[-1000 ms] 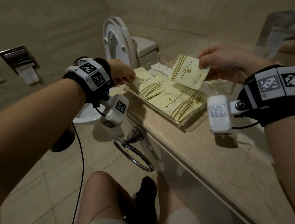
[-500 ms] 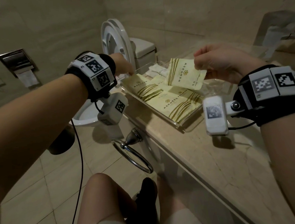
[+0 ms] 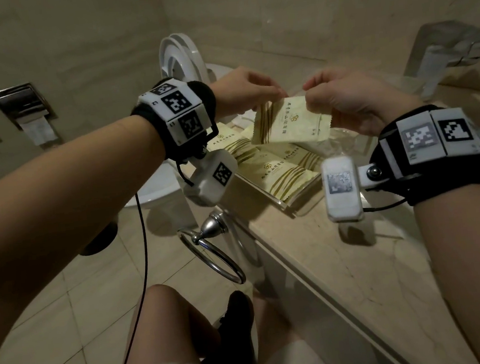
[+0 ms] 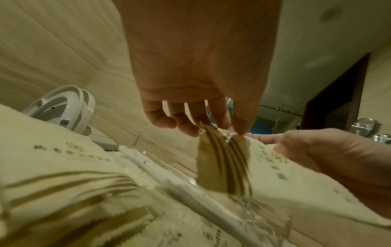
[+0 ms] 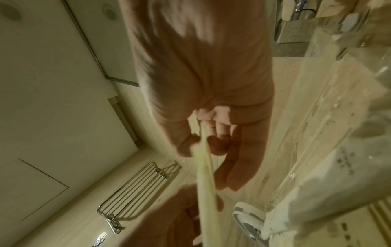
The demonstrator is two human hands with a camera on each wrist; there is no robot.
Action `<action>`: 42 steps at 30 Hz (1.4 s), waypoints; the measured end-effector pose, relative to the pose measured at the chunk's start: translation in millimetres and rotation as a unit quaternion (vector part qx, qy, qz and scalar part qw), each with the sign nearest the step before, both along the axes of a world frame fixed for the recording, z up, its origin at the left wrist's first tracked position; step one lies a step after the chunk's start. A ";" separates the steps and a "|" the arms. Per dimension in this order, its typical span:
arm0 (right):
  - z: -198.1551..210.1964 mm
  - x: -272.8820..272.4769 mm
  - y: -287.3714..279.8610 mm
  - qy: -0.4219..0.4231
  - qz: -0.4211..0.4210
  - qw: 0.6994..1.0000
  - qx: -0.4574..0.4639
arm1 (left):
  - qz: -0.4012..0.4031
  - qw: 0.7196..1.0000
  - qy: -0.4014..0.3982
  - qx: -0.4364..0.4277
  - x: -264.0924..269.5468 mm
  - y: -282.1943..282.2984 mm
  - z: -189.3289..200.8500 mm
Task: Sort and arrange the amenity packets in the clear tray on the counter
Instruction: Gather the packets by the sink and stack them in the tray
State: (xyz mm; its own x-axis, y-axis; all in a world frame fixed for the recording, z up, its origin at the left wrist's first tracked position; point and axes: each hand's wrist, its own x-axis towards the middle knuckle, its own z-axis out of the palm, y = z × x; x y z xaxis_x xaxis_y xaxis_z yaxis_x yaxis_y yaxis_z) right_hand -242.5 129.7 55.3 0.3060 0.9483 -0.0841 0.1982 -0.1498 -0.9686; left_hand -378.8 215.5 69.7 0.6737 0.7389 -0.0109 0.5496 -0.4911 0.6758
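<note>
I have a pale yellow, flat paper amenity packet with olive stripes and a serrated edge (image 3: 290,122) raised clear above the clear acrylic tray (image 3: 281,204), which sits on the beige marble counter (image 3: 341,260) toward twelve o'clock from me. My left hand (image 3: 242,90) pinches the packet's top corner at about ten o'clock, thumb against fingertips, and my right hand (image 3: 344,97) pinches the opposite top corner at about two o'clock, so both grips are narrow and closed on the same packet. I judge the job roughly midway: several matching striped packets in the tray (image 3: 278,172) already lie flat and overlapping at its near end, while white sachets (image 3: 242,120) at the far end look loosely heaped, and the raised packet has yet to be laid down. The head view gives me the overall layout, with the white toilet (image 3: 184,61) at eleven o'clock and a chrome towel ring (image 3: 213,251) below the counter edge. The left wrist view adds what the head view hides: the underside of my pinch, the packet creased at the stripes, and a long white wrapped item (image 4: 169,180) lying along the tray. The right wrist view shows the packet edge-on between thumb and forefinger, plus a chrome wall rack (image 5: 135,187).
</note>
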 end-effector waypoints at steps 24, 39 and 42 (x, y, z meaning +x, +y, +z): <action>-2.8 -12.5 2.9 0.049 -0.089 0.994 -0.034 | 0.075 0.990 -0.071 -0.099 -12.1 -1.3 -6.0; -8.5 -36.8 1.6 -0.316 0.151 0.918 -0.187 | 0.038 0.947 0.307 0.089 -47.9 28.2 -43.0; -9.2 -40.0 0.3 -0.336 0.173 0.904 -0.202 | 0.027 0.947 0.314 0.063 -50.1 29.3 -47.0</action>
State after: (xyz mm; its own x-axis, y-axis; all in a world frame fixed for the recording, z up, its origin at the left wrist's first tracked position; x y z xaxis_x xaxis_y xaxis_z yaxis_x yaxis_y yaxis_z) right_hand -282.4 130.1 46.1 0.1074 0.9305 -0.3501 0.8237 -0.2805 -0.4928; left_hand -428.8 244.7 22.7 0.5258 0.7938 -0.3058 0.8497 -0.5069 0.1451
